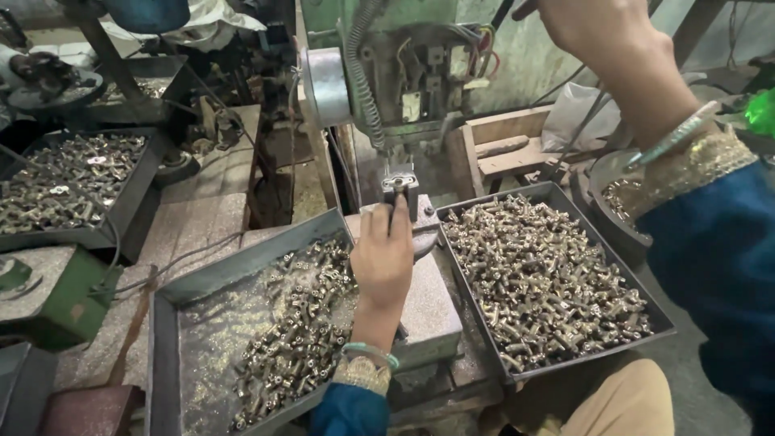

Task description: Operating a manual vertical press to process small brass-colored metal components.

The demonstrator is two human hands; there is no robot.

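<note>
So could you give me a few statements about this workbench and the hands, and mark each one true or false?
1. The left hand reaches to the fixture under the machine. True.
2. The right hand rests in the right tray. False: it is raised high beside the machine's top.
3. The right tray is heaped with small metal parts. True.
4. The left tray is full to the brim. False: its parts lie on one side, and the rest shows bare bottom with fine shavings.
5. Both wrists are bare. False: each wears a bangle.
</note>
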